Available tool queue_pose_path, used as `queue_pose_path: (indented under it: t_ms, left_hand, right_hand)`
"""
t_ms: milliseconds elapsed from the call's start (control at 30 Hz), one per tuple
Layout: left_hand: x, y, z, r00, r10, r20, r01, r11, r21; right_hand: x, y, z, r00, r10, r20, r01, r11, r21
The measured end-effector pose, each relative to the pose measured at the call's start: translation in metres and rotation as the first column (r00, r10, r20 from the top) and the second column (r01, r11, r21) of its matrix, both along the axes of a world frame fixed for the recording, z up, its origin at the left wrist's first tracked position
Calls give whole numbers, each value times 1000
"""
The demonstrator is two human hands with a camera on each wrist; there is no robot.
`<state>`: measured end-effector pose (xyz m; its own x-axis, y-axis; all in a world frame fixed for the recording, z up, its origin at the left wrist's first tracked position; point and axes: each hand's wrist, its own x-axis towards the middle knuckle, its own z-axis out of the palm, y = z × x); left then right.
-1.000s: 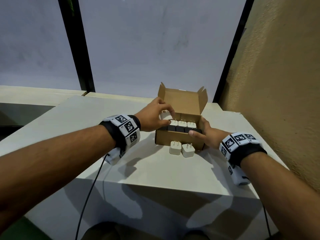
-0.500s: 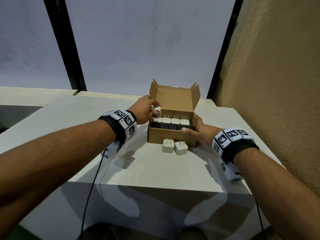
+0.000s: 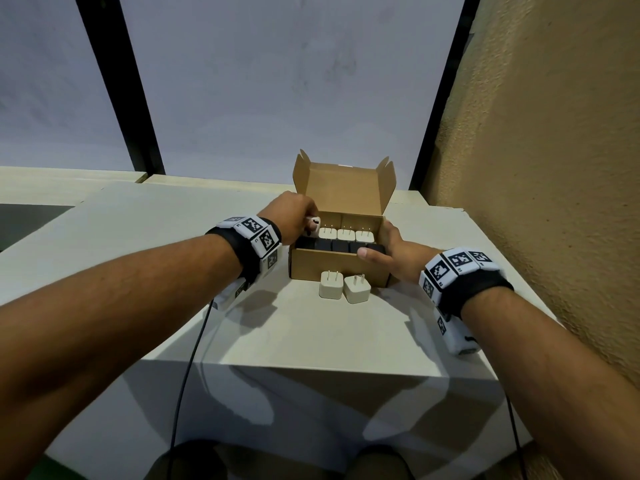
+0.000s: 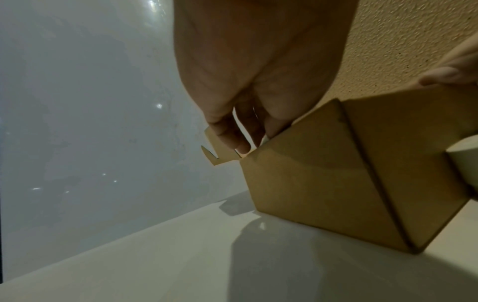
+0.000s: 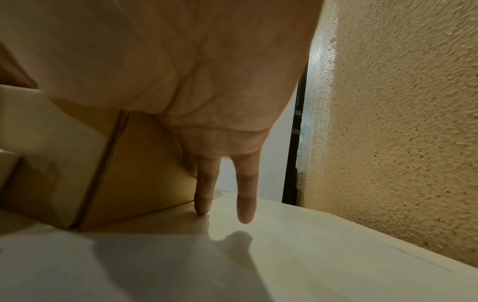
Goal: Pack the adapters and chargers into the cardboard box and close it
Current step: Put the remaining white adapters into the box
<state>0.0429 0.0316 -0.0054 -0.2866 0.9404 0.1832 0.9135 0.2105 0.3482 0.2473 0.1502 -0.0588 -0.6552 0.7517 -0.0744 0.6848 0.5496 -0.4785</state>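
Note:
The open cardboard box point(image 3: 332, 268) stands on the white table, its lid point(image 3: 343, 188) upright at the back. Inside it, white chargers point(image 3: 346, 234) line the back and black adapters point(image 3: 341, 246) the front. My left hand point(image 3: 294, 221) pinches a white charger point(image 3: 313, 226) at the box's back left corner. In the left wrist view my fingers point(image 4: 230, 134) reach over the box point(image 4: 323, 173) rim. My right hand point(image 3: 388, 252) lies against the box's right wall, its thumb on the front rim. In the right wrist view my fingers point(image 5: 204, 194) point straight down the wall. Two white chargers point(image 3: 330, 289) point(image 3: 356, 289) stand before the box.
A rough tan wall point(image 3: 554, 168) runs close along the table's right side. Frosted window panes with a dark frame point(image 3: 114, 88) stand behind. The table's front edge point(image 3: 311, 367) lies near me, and cables hang down from both wristbands.
My left hand drew back a little from over the back row to the box's left corner, with a white charger now showing in its fingers. The right hand stayed on the box.

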Motion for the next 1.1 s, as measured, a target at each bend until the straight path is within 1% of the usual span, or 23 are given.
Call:
queue_pose_path:
  t_ms: [200, 333, 533, 700, 867, 1000, 1100]
  left_hand:
    - [-3, 1, -1, 1000, 12, -9, -12, 1000, 8]
    - [-4, -3, -2, 999, 14, -42, -14, 1000, -8]
    - [-6, -6, -4, 971, 31, -237, -33, 999, -5]
    - [-6, -7, -5, 963, 35, -266, -35, 999, 5]
    - [-5, -7, -8, 940, 36, -340, -24, 999, 40]
    - [-6, -2, -11, 911, 42, -410, -41, 999, 10]
    - [-7, 2, -11, 909, 47, -414, -70, 997, -39]
  right_hand:
    - [1, -8, 6, 1000, 14, 16, -14, 1000, 23]
    - [3, -8, 8, 999, 0, 45, -1, 1000, 30]
    - [4, -9, 7, 999, 5, 54, -6, 1000, 16]
    - [5, -11, 10, 999, 11, 33, -12, 999, 30]
    - [4, -10, 8, 999, 22, 39, -23, 999, 24]
    - [4, -11, 8, 1000, 12, 24, -13, 999, 50]
    - [5, -10, 7, 1000, 16, 18, -17, 997, 72]
